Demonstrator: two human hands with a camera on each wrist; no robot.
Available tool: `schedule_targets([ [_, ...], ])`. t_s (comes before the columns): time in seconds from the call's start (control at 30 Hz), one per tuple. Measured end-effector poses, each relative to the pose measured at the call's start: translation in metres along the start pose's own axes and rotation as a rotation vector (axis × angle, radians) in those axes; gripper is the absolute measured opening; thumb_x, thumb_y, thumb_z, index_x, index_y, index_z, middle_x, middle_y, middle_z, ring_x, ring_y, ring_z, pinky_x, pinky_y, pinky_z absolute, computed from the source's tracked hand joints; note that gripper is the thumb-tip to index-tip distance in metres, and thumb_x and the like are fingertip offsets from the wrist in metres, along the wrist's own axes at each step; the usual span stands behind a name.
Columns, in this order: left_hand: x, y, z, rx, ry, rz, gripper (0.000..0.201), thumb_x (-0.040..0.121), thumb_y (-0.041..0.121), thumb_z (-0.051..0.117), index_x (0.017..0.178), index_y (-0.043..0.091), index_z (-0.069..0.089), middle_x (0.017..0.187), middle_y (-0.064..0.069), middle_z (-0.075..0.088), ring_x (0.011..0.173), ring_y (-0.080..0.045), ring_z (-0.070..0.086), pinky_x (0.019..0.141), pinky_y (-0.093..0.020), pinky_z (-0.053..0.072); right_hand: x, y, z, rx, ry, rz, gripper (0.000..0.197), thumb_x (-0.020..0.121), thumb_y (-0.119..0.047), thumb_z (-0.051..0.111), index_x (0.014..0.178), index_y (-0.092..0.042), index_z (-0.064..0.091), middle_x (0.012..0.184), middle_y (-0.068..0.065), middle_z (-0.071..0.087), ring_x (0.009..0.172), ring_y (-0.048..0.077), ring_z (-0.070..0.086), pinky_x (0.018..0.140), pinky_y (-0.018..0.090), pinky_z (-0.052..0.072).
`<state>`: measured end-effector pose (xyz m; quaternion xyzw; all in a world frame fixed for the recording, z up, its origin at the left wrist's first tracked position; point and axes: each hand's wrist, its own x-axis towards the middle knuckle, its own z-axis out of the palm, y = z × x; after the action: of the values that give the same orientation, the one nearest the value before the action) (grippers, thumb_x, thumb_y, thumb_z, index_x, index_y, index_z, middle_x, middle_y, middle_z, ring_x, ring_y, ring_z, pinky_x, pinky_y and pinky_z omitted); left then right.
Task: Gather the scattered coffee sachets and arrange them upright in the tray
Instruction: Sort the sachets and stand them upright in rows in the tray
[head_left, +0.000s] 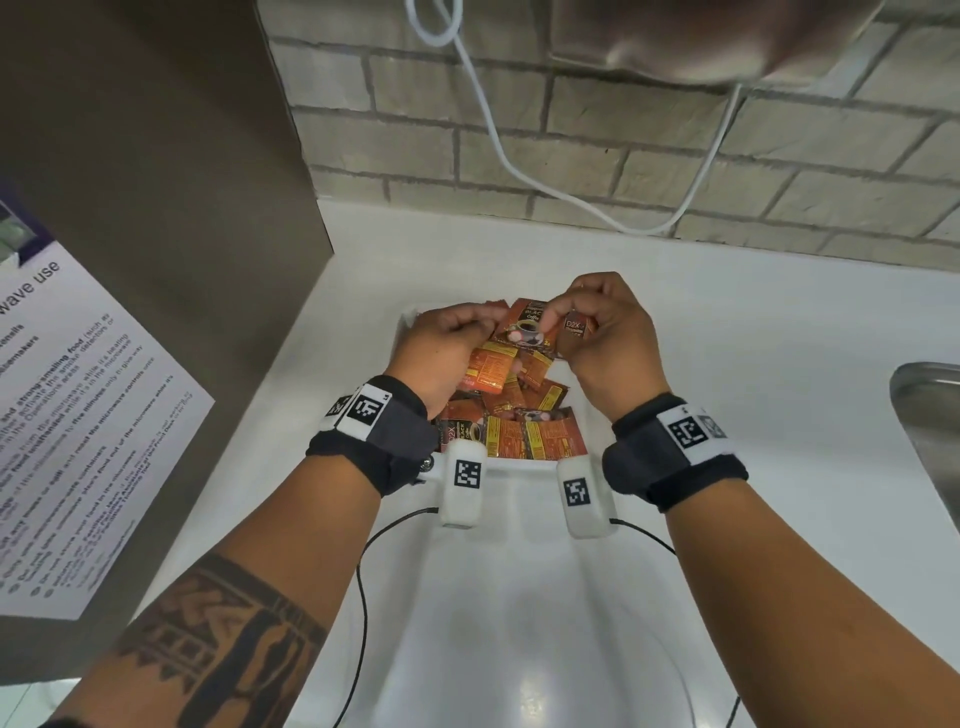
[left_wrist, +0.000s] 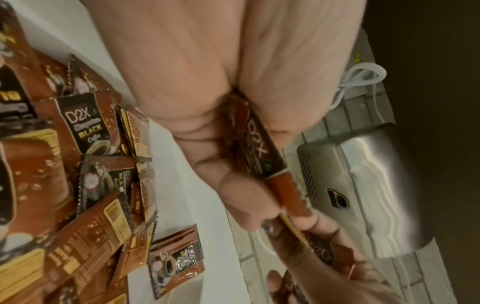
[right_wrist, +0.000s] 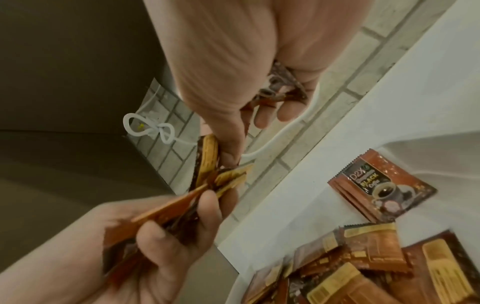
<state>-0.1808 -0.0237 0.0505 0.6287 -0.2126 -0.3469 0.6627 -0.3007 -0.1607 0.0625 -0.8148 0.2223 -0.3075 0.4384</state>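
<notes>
Brown and orange coffee sachets (head_left: 511, 415) lie jumbled in a white tray (head_left: 519, 466) on the counter. Both hands hover over the tray's far end. My left hand (head_left: 480, 325) grips a bundle of sachets (right_wrist: 161, 216) edge-on. In my right hand (head_left: 563, 317) a few sachets (right_wrist: 280, 86) sit against the palm, while its thumb and finger pinch another sachet (head_left: 527, 327) that meets the left hand's bundle. The left wrist view shows a D2X sachet (left_wrist: 259, 148) in the left hand's grip. A small flat stack (right_wrist: 381, 185) lies at the tray's far end.
A grey cabinet side with a printed notice (head_left: 78, 415) stands close on the left. The rim of a steel sink (head_left: 924, 415) is at the right. A white cable (head_left: 493, 130) hangs down the brick wall below a steel appliance (head_left: 701, 36).
</notes>
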Motion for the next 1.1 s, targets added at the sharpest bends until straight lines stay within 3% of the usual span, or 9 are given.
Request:
schedule_targets([
  [0.2,0.0,-0.007,-0.004,0.128,-0.013,0.116,0.029,0.082,0.025,0.082,0.109,0.016,0.075,0.113,-0.003,0.074,0.095,-0.03,0.074,0.093,-0.052,0.056,-0.004,0.006,0.003,0.109,0.017,0.055,0.04,0.084,0.011,0.063,0.082,-0.027,0.073,0.101,-0.005,0.061,0.092,0.002,0.061,0.085,0.041,0.058],
  [0.33,0.003,-0.009,-0.005,0.175,0.042,0.136,0.035,0.074,0.039,0.084,0.107,0.028,0.076,0.116,0.005,0.074,0.102,-0.026,0.072,0.097,-0.05,0.054,0.0,0.002,-0.001,0.546,0.003,0.44,0.016,0.098,-0.009,0.059,0.112,-0.015,0.063,0.093,0.001,0.065,0.079,0.017,0.064,0.073,0.038,0.056],
  [0.43,0.003,-0.009,0.001,0.204,0.018,0.168,0.037,0.073,0.045,0.084,0.107,0.034,0.075,0.113,0.008,0.074,0.103,-0.024,0.072,0.099,-0.05,0.052,0.002,0.001,0.004,0.61,-0.161,0.541,0.053,0.086,-0.041,0.077,0.124,-0.009,0.06,0.108,0.005,0.072,0.096,0.025,0.07,0.079,0.038,0.058],
  [0.57,0.005,-0.008,0.006,0.206,-0.011,0.213,0.023,0.084,0.032,0.079,0.107,0.03,0.076,0.112,0.006,0.075,0.108,-0.02,0.069,0.099,-0.051,0.052,0.002,-0.003,0.01,0.619,-0.126,0.489,0.034,0.091,-0.009,0.071,0.124,-0.007,0.061,0.108,0.013,0.072,0.094,0.029,0.07,0.071,0.037,0.058],
  [0.63,0.005,-0.005,0.001,0.271,0.004,0.225,0.017,0.091,0.029,0.071,0.106,0.034,0.076,0.114,0.009,0.074,0.106,-0.018,0.07,0.097,-0.049,0.054,0.005,-0.001,0.004,0.697,-0.109,0.495,0.037,0.093,0.005,0.059,0.128,-0.008,0.059,0.107,0.018,0.067,0.095,0.033,0.067,0.084,0.049,0.058],
  [0.7,0.006,-0.004,-0.007,0.291,0.016,0.228,0.018,0.095,0.02,0.067,0.106,0.031,0.076,0.117,0.006,0.072,0.097,-0.017,0.073,0.091,-0.042,0.058,0.009,0.002,-0.003,0.692,-0.122,0.519,0.045,0.093,0.013,0.049,0.131,-0.011,0.057,0.11,0.02,0.065,0.094,0.028,0.07,0.092,0.049,0.053],
  [0.83,0.007,0.001,-0.014,0.304,-0.081,0.185,0.018,0.094,0.01,0.068,0.102,0.024,0.076,0.115,0.002,0.074,0.09,-0.026,0.075,0.09,-0.051,0.057,0.016,-0.001,-0.012,0.512,-0.103,0.438,0.03,0.093,0.0,0.064,0.121,-0.01,0.06,0.091,0.012,0.065,0.076,0.023,0.064,0.078,0.041,0.052],
  [0.97,0.009,0.004,-0.01,0.464,-0.157,0.221,0.011,0.088,0.015,0.075,0.096,0.021,0.075,0.105,0.014,0.076,0.108,-0.007,0.067,0.109,-0.048,0.044,0.021,-0.008,-0.014,0.336,-0.326,0.416,0.041,0.08,-0.011,0.083,0.117,-0.008,0.064,0.085,0.006,0.067,0.074,0.02,0.063,0.071,0.035,0.054],
  [1.1,0.011,0.01,-0.007,0.392,-0.053,0.231,0.025,0.067,0.04,0.084,0.08,0.032,0.064,0.085,0.006,0.071,0.086,-0.021,0.066,0.088,-0.057,0.054,0.022,-0.002,-0.019,0.386,-0.389,0.478,0.045,0.081,0.0,0.078,0.123,-0.003,0.061,0.104,0.014,0.073,0.096,0.029,0.071,0.091,0.046,0.058],
])
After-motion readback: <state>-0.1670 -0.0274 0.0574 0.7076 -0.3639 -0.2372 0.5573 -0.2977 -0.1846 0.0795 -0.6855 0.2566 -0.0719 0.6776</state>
